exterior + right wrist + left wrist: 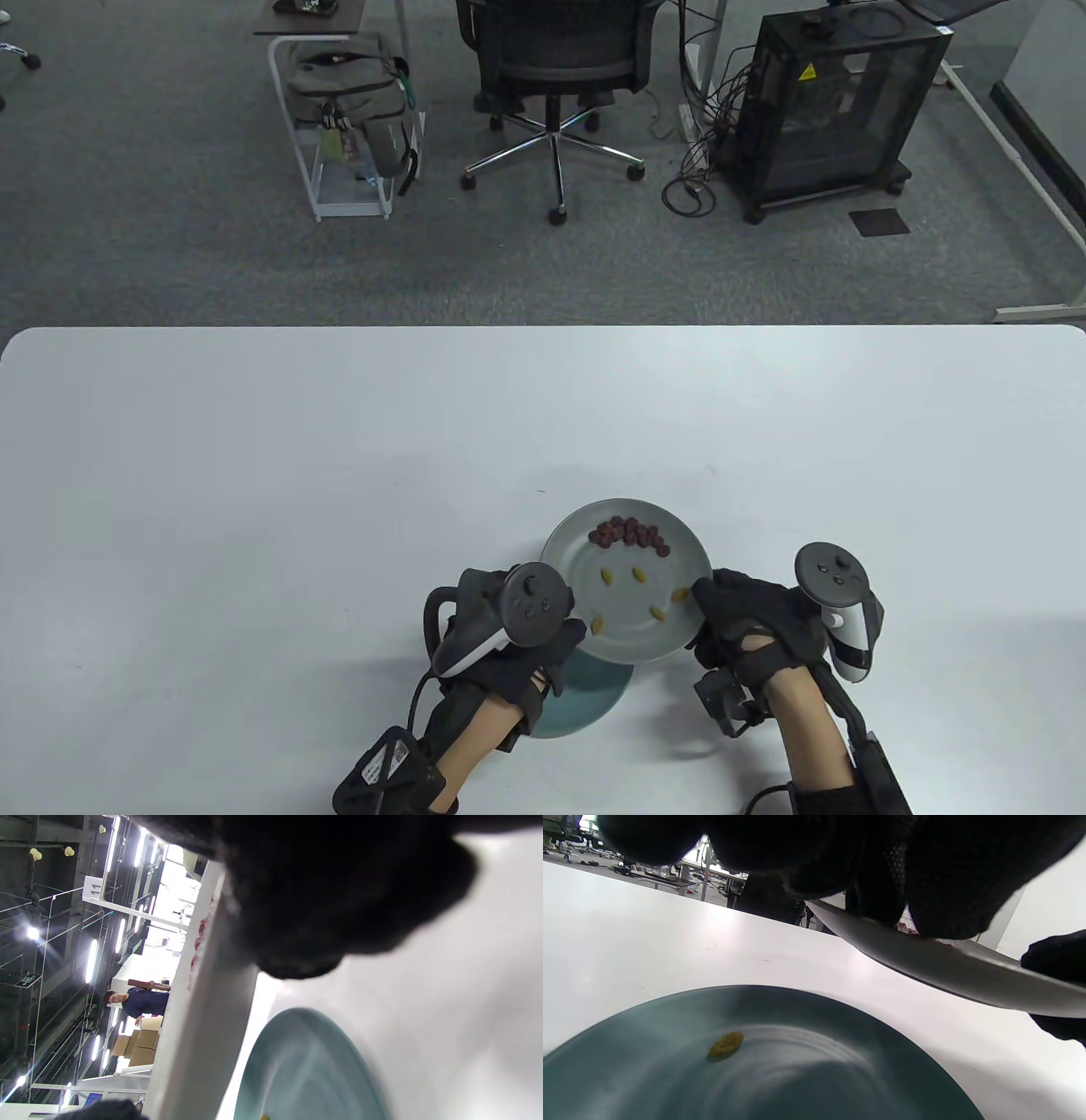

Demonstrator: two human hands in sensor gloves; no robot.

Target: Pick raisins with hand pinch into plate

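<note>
A grey plate is held above the table by both hands. It carries a cluster of dark red raisins and several yellow raisins. My left hand grips its left rim and my right hand grips its right rim. A teal plate lies on the table just under it, mostly hidden. In the left wrist view the teal plate holds one yellow raisin, with the grey plate's underside above it. The right wrist view shows the grey plate's edge and the teal plate.
The white table stretches left, right and back from the plates. Beyond its far edge stand an office chair, a white rack with a bag and a black cabinet on the carpet.
</note>
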